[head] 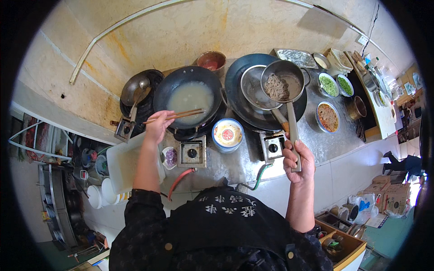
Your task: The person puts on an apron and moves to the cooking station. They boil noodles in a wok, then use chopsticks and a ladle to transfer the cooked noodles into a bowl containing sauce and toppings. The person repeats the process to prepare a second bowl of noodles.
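Note:
My left hand [158,126] grips a pair of wooden chopsticks [184,115], whose tips reach over a dark wok [165,91] of cloudy pale liquid [193,98]. The long flat handle of a metal strainer [282,64] is in my right hand [300,159]. Brownish noodles [276,87] lie in this strainer, above a second, larger wok [234,81]. Partly covered by it, another strainer [249,86] with a wooden handle rests over that wok. Between the two burners stands a white bowl [228,149] with a blue rim and a red emblem inside.
To the right are a bowl of noodles in reddish broth [328,117] and two bowls of chopped greens [328,84]. A pan with a ladle [135,89] sits far left. Purple chopped food fills a small dish [170,157] beside a burner knob [192,153]. Hoses [179,181] hang at the front.

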### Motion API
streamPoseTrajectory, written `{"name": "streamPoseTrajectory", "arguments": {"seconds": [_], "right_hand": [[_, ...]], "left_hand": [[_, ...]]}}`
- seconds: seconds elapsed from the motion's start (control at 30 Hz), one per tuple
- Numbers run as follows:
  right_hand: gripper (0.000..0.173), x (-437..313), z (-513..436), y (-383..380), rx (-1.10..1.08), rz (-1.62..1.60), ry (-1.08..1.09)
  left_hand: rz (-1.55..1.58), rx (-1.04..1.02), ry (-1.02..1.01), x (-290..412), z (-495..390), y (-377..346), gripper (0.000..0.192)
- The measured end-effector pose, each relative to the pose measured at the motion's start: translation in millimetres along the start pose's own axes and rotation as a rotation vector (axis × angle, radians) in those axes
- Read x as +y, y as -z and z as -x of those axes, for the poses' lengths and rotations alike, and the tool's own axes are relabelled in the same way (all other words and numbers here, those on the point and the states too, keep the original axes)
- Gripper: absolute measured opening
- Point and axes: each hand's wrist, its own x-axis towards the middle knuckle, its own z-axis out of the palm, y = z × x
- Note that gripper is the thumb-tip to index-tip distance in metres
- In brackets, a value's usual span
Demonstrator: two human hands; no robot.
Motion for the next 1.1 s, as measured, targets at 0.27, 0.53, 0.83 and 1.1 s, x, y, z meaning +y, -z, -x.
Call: {"name": "streamPoseTrajectory", "arguments": {"seconds": [0.27, 0.53, 0.83, 1.1], "right_hand": [[0.038, 3, 2, -2, -0.012, 0.011, -0.006], [0.037, 2, 3, -1, -0.022, -0.048, -0.025], [0.037, -22, 16, 0, 0.039, -0.003, 0.022], [0.038, -64, 33, 9, 0.091, 0.098, 0.049]], "left_hand": [[0.145, 0.115, -0.110, -3, -9, -11, 0.019], [0.087, 0.285, -0.205, 25, 11, 4, 0.026], [-0.208, 0.391, -0.313, 40, 30, -27, 0.034], [-1.087, -0.027, -1.032, 78, 49, -170, 0.017]]}}
